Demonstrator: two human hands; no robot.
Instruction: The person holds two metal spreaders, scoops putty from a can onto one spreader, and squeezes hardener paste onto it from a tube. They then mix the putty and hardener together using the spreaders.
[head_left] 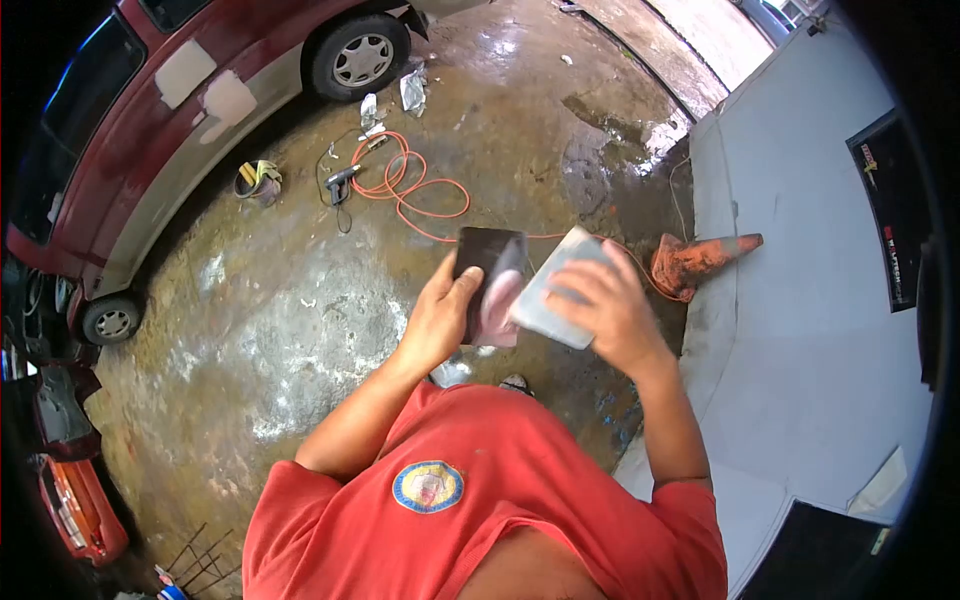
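In front of my chest, my left hand [440, 305] is closed on a dark flat rectangular piece [480, 250], thumb across its face. Pinkish material or residue covers the lower right of that face. Close beside it on the right, my right hand [605, 300] is closed around a light grey rectangular piece [550, 318], held at a tilt. Its fingers are smeared by motion and lie over the upper face. The inner edges of the two pieces nearly meet; I cannot tell whether they touch.
A maroon van [150, 130] with pale patches stands at left. On the wet floor are a bucket [258, 185], a dark pistol-shaped tool [341, 184] and a coiled orange hose [400, 180]. An orange cone [700, 262] lies tipped against the grey wall [790, 300] at right.
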